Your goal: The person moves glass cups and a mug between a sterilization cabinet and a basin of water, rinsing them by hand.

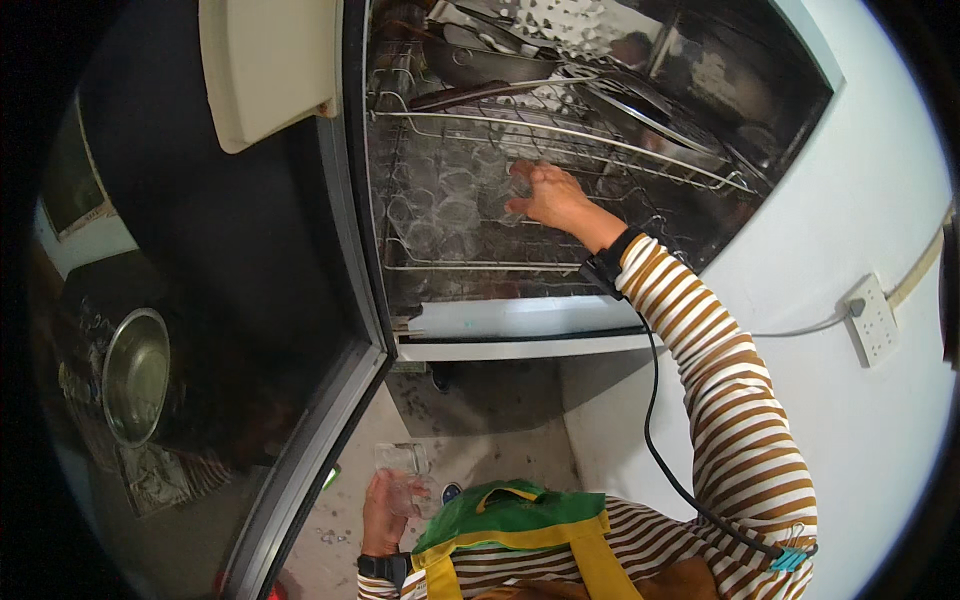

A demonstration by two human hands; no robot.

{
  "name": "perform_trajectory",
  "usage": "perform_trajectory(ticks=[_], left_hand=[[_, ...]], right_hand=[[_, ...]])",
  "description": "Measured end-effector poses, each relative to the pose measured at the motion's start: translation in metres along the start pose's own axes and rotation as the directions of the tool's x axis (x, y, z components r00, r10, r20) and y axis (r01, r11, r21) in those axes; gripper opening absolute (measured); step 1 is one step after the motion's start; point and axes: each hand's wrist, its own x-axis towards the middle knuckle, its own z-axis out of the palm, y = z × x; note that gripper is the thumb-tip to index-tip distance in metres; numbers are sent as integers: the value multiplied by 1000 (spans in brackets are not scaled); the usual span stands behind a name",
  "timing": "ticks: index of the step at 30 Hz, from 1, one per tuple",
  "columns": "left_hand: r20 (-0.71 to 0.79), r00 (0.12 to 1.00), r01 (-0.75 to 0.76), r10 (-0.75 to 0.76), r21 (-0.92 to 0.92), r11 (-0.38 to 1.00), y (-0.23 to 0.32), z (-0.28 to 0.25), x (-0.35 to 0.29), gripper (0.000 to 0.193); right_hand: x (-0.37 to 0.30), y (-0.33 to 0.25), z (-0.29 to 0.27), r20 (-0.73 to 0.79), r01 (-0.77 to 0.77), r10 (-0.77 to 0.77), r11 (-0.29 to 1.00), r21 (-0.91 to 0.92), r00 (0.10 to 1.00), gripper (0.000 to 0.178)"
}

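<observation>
Low in the view, my left hand [382, 510] is closed around clear glass cups; a rim and wall of one cup [402, 458] stick out past the fingers, and a second seems to sit against the palm. My right hand [560, 203] reaches into an open cabinet, over its lower wire rack [480, 267]. Thumb and fingers curve around a clear glass cup [521, 187], at the right side of a group of similar glass cups [440, 215] standing on that rack. Whether this cup still touches the rack cannot be made out.
Above the cups, an upper wire rack [560, 140] carries pans and utensils [490, 66]. The dark glass cabinet door [250, 260] stands open at left, its reflection showing a round metal bowl [138, 376]. A power strip [874, 320] is on the right wall; a black cable [652, 420] hangs from my right wrist.
</observation>
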Motion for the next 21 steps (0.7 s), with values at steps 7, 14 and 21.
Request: perform_trajectory(ticks=[7, 14, 21], left_hand=[[-65, 998, -14, 17, 47, 999, 7, 12, 1, 43], [-48, 993, -107, 109, 35, 994, 10, 41, 8, 40], [75, 983, -173, 169, 51, 984, 14, 63, 11, 31]], right_hand=[[54, -14, 8, 295, -146, 140, 989, -2, 945, 75], [70, 25, 34, 247, -39, 18, 996, 81, 969, 81], [4, 9, 2, -28, 167, -167, 986, -19, 985, 57]])
